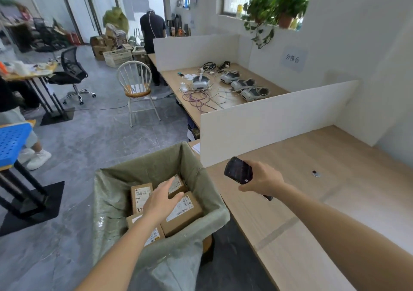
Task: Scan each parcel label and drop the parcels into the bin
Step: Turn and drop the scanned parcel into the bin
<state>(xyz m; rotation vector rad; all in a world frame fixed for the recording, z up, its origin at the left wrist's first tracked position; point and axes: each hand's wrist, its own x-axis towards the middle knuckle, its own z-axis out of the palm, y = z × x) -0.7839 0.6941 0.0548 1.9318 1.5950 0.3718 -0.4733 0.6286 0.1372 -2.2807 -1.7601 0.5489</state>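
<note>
A bin (214, 219) lined with a greenish bag stands on the floor left of the wooden table (312, 201). Several brown cardboard parcels with white labels lie inside it, among them one at the right (187, 214) and one at the left (139, 195). My left hand (162, 200) hovers over the parcels in the bin with fingers spread and holds nothing. My right hand (262, 179) grips a black handheld scanner (238, 170) above the table's near edge, its head pointing left toward the bin.
A white partition (268, 121) walls the table's far side. Beyond it is a desk with headsets and cables (223, 85). A small dark object (315, 172) lies on the table. A white chair (136, 85) and a blue crate (11, 141) stand on the floor; a person works at the back.
</note>
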